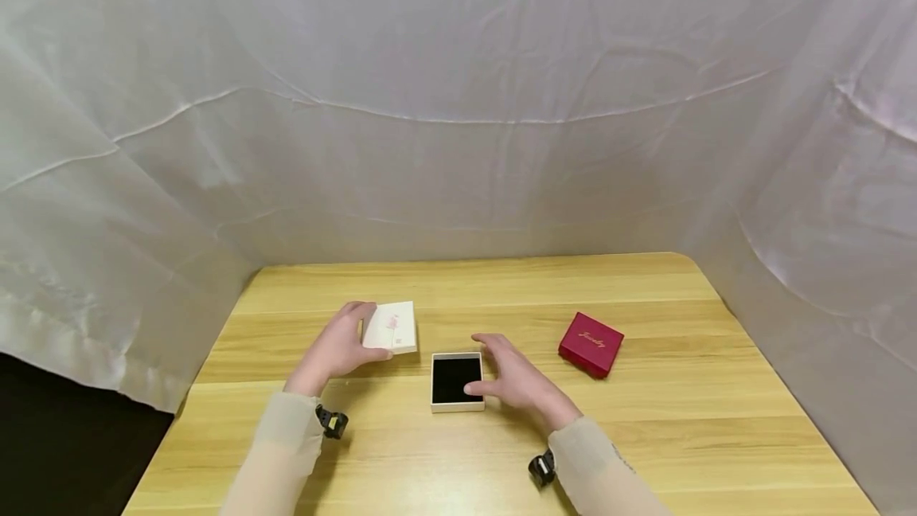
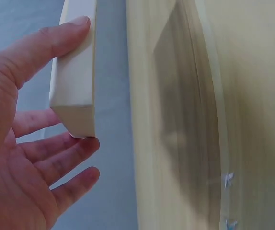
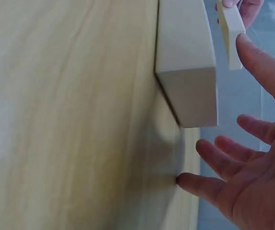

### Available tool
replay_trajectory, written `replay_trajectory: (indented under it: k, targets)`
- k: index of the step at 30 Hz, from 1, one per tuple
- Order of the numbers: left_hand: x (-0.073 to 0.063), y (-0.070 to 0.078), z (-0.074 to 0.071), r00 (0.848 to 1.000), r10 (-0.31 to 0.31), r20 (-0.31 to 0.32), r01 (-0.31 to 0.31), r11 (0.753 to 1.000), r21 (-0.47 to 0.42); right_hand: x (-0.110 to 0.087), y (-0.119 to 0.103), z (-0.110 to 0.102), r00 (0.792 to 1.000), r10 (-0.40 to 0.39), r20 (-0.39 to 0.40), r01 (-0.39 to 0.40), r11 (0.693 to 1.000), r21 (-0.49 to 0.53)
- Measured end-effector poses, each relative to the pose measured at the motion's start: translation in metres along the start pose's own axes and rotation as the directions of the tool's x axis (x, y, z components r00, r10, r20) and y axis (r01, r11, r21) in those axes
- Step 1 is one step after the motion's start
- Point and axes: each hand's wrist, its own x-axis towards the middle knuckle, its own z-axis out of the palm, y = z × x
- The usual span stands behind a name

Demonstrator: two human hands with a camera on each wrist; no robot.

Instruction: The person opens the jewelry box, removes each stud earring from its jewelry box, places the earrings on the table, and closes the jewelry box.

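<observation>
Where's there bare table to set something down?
Free: table between the red box and right edge, and between the open box and far edge.
Crowded: around the open box; right hand at its right side, lid in left hand off its left.

Small square crimson box (image 1: pixel 591 345) on a pale yellow wood-grain table (image 1: pixel 688 428), glossy greyish-white fabric (image 1: pixel 458 54) around it.
The box sits turned at an angle on the table's right half, "Jewelry" in gold script on top; the creased fabric hangs behind and along both sides.
</observation>
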Motion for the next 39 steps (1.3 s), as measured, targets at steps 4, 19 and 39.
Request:
replay_trajectory:
  k: [4,19,39]
  targets:
    - [-0.005,0.012,0.007,1.0,0.011,0.0,-0.011,1.0,-0.011,0.003,-0.005,-0.002,0.999,-0.017,-0.032,0.016,0.999,-0.028]
    - [-0.019,0.047,0.032,0.994,0.107,0.005,-0.107,0.992,-0.061,0.008,-0.022,-0.001,0.994,-0.092,-0.058,0.089,0.994,-0.062]
    - [-0.03,0.053,0.054,0.977,0.184,0.107,-0.174,0.98,-0.098,-0.002,-0.013,-0.005,0.994,-0.108,-0.013,0.107,0.992,-0.064]
